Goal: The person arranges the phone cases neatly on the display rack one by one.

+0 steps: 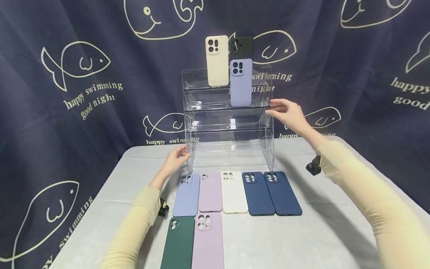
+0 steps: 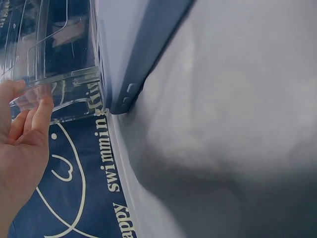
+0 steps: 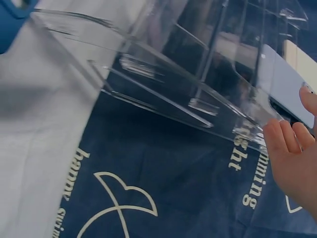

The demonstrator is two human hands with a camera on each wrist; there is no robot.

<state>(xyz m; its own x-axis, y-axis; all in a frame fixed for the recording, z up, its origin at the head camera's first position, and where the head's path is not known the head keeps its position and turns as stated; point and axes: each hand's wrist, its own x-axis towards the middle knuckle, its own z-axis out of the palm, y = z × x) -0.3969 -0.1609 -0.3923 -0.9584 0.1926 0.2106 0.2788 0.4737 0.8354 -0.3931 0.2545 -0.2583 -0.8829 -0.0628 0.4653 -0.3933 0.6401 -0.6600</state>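
A clear tiered display stand stands at the back of the table. My left hand grips its lower left side, thumb and fingers at the clear plastic edge in the left wrist view. At the upper right side, my right hand has its fingertips against the stand's edge, thumb held apart. Upright on the upper tiers are a cream phone case, a black phone case and a lavender-blue phone case, the last in front of the black one.
Before the stand lies a row: a light blue case, a lilac case, a white case and two navy cases. Nearer lie a dark green case and another lilac case. A fish-patterned curtain hangs behind.
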